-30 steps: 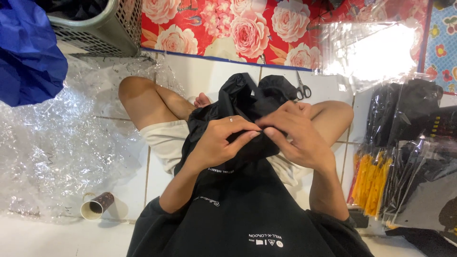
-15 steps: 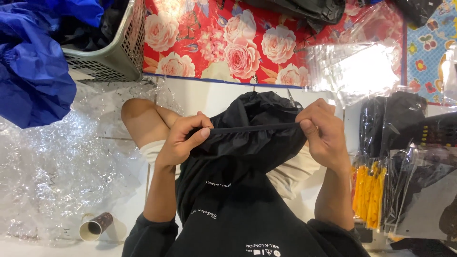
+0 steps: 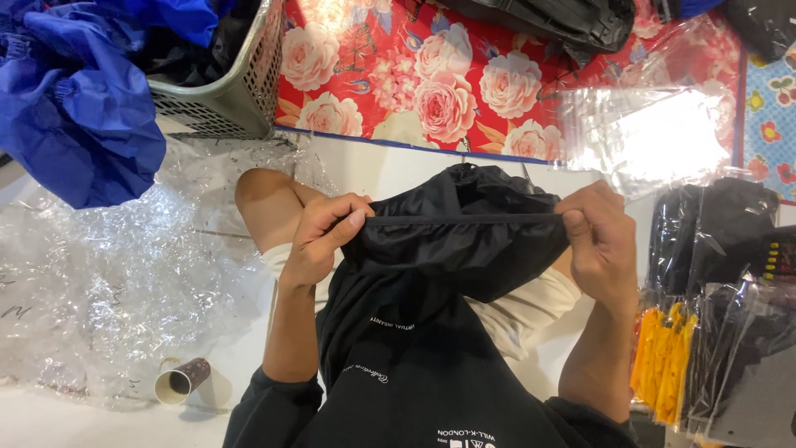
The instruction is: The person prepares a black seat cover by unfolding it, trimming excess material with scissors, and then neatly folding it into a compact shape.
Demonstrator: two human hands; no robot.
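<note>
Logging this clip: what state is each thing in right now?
black garment: stretched taut between both hands
left hand: pinching its edge
right hand: pinching its edge
mesh basket: filled with clothes
blue garment: crumpled, spilling out
paper cup: lying on its side
clear plastic wrap: crumpled, loose

Black sweatshirt [image 3: 431, 382], small white lettering on front; sleeves pushed up; pale cream shorts [image 3: 518, 311]; bare knee.

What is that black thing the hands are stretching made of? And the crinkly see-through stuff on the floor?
The black garment looks like thin synthetic cloth, maybe nylon: smooth, faintly shiny, finely wrinkled, pulled taut between the left hand and right hand. The clear sheeting looks like thin plastic film: see-through, crumpled, with bright glints.
</note>
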